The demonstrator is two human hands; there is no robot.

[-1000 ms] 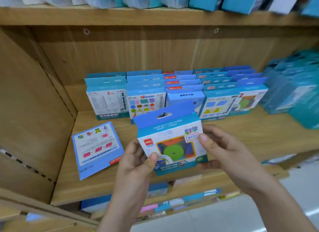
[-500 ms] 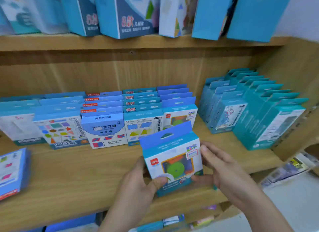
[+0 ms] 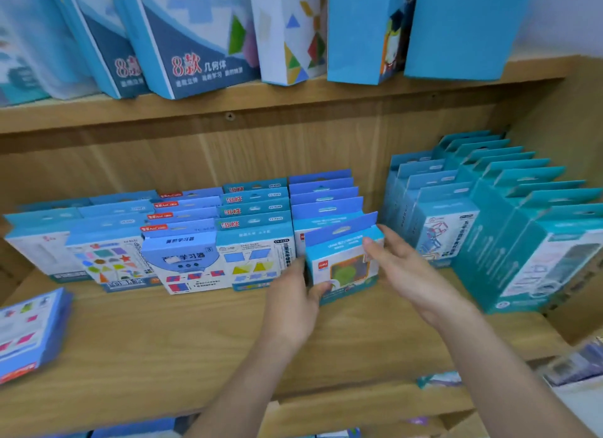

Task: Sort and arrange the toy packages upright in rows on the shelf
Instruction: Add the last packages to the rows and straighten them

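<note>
A small blue toy package (image 3: 342,261) with a green disc on its front stands nearly upright at the front of the rightmost blue row (image 3: 323,196) on the wooden shelf (image 3: 195,349). My left hand (image 3: 293,304) grips its lower left corner, thumb on the front. My right hand (image 3: 408,274) touches its upper right edge with fingers spread. Several rows of upright blue packages (image 3: 182,242) stand to the left of it.
Teal boxes (image 3: 509,229) stand in rows at the right, close to my right hand. One blue package (image 3: 29,330) lies flat at the shelf's left front. Tall boxes (image 3: 195,39) fill the shelf above. A lower shelf with more goods shows below.
Both hands carried the package from near the shelf's front edge back and right to the front of the rightmost blue row. The view has shifted right and closer.
</note>
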